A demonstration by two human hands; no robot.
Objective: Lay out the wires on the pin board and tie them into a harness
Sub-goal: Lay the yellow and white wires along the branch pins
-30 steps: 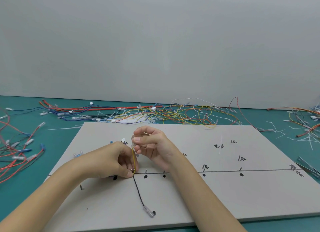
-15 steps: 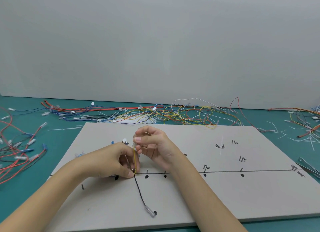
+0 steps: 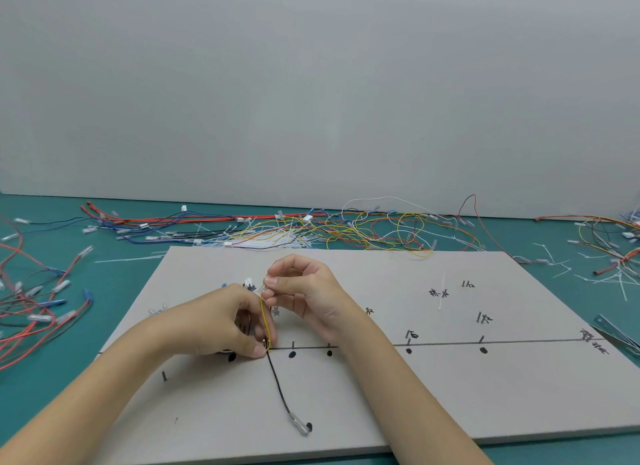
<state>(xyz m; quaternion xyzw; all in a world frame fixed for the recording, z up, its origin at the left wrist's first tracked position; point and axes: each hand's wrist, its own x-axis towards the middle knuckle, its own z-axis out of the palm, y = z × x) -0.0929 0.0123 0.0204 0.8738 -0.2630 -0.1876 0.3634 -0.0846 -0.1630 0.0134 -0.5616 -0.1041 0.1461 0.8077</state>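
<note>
Left hand (image 3: pixel 225 329) fingers are curled and pinch the yellow wire (image 3: pixel 264 320) down at a pin (image 3: pixel 266 343) on the board (image 3: pixel 450 388), left of centre. The wire's upper end is pinched by the right hand (image 3: pixel 304 294), just above. A black wire (image 3: pixel 278 385) runs nearward from the same pin to its terminal.

The yellow wire could slip off the pin if the left pinch is eased while the right hand pulls; a hard pull could also drag the black wire off its line.

Compared with a second ago, little is changed: both grips are kept, and the hands are barely shifted.
</note>
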